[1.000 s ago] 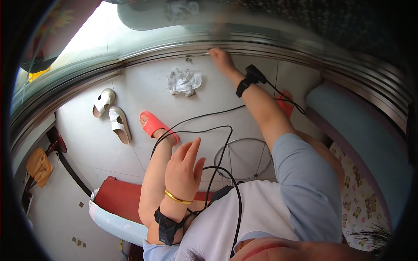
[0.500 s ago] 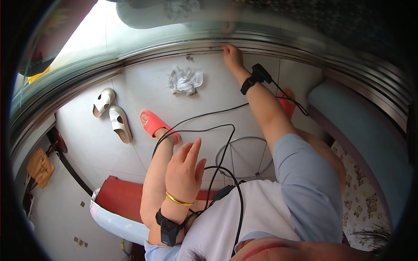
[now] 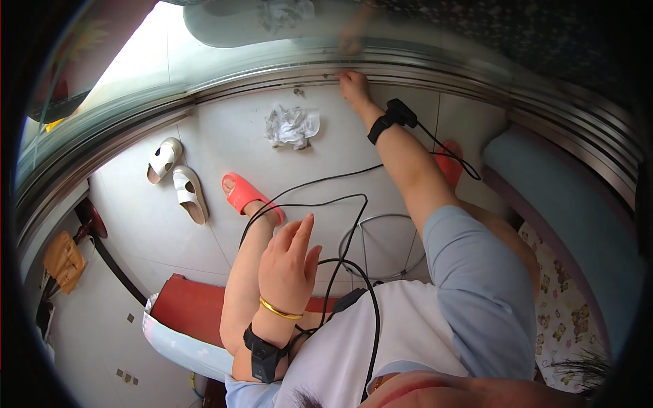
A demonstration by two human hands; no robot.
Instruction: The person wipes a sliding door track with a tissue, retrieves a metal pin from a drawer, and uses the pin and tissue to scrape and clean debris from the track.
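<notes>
Metal track (image 3: 265, 79), head view: runs across the floor at the foot of the glass panel (image 3: 408, 44), beyond the person's feet. Right hand (image 3: 354, 90) reaches out to it, fingers curled, fingertips at the near rails; can't tell if they pinch anything. Left hand (image 3: 286, 272) is raised near the left leg, fingers loosely extended, nothing visible in its grasp; gold bangle (image 3: 280, 311) on that wrist. Black device strapped at each wrist, cable looping across. Crumpled white tissue (image 3: 292, 127) on the tiles near the track, left of the right hand; small dark bit (image 3: 298, 92) between tissue and track. Coral slippers (image 3: 243, 195) on both feet. Pale shoe pair (image 3: 190, 195) further left. Round metal frame (image 3: 371, 218) between the legs.
</notes>
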